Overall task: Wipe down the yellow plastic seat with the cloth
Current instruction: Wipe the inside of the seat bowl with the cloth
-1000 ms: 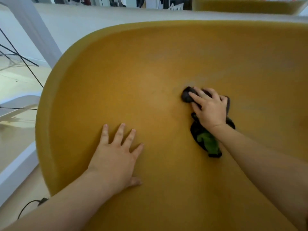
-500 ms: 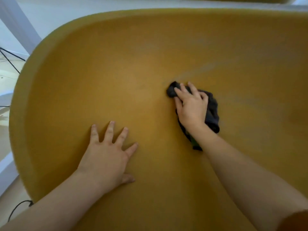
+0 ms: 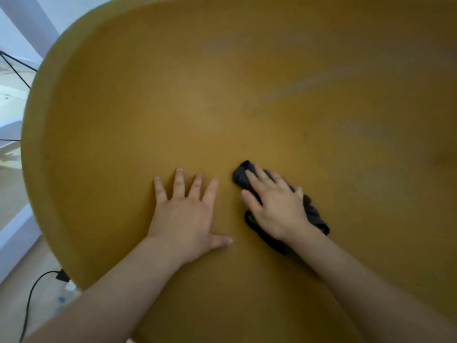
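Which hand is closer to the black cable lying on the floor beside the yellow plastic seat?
Left. The left hand lies flat on the yellow plastic seat, on the side toward the black cable. The right hand presses the dark cloth farther from it.

The seat [image 3: 247,95] fills nearly the whole view, its rim curving from twelve o'clock round to eight o'clock. On it, just below centre, the left hand [image 3: 185,214] lies flat with fingers spread toward twelve o'clock. Just beside it, at its three o'clock, the right hand [image 3: 274,206] lies on top of the cloth [image 3: 314,214], which rests on the seat and sticks out from under the hand at eleven o'clock, four o'clock and six o'clock. Both forearms run in from the six o'clock edge. Outside the rim, the floor [image 3: 14,288] lies at eight o'clock with a cable [image 3: 29,298] on it, and a post [image 3: 37,23] stands at ten o'clock.
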A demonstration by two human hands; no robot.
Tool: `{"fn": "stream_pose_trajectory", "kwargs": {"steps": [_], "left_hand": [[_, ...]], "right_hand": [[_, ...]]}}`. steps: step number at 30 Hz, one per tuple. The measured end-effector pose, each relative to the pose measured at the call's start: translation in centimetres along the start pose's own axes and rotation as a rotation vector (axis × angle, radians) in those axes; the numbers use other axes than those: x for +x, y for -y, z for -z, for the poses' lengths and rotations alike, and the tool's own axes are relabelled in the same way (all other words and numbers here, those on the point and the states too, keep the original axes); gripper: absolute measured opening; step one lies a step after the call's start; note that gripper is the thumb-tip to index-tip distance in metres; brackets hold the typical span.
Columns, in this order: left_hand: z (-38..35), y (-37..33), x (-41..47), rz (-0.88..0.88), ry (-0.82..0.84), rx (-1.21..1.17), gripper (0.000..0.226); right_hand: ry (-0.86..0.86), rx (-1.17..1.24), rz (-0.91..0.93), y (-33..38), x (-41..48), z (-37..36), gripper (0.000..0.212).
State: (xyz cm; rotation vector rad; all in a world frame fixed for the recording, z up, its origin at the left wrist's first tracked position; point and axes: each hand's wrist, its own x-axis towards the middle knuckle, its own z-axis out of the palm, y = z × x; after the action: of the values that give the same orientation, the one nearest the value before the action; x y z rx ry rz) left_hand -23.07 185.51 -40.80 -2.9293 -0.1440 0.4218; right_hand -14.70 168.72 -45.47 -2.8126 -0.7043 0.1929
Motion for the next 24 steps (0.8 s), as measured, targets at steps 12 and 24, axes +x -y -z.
{"fn": "stream_pose_trajectory", "kwargs": {"steps": [12, 24], "left_hand": [[-1.0, -0.4, -1.1, -0.025, 0.060, -0.017, 0.105], [-1.0, -3.8, -0.9, -0.073, 0.087, -0.016, 0.096]], "right_hand": [[-0.037, -0.336, 0.301, -9.7, -0.1, 4.0, 0.044], [-0.100, -0.225, -0.025, -9.3, -4.1, 2.2, 0.041]]}}
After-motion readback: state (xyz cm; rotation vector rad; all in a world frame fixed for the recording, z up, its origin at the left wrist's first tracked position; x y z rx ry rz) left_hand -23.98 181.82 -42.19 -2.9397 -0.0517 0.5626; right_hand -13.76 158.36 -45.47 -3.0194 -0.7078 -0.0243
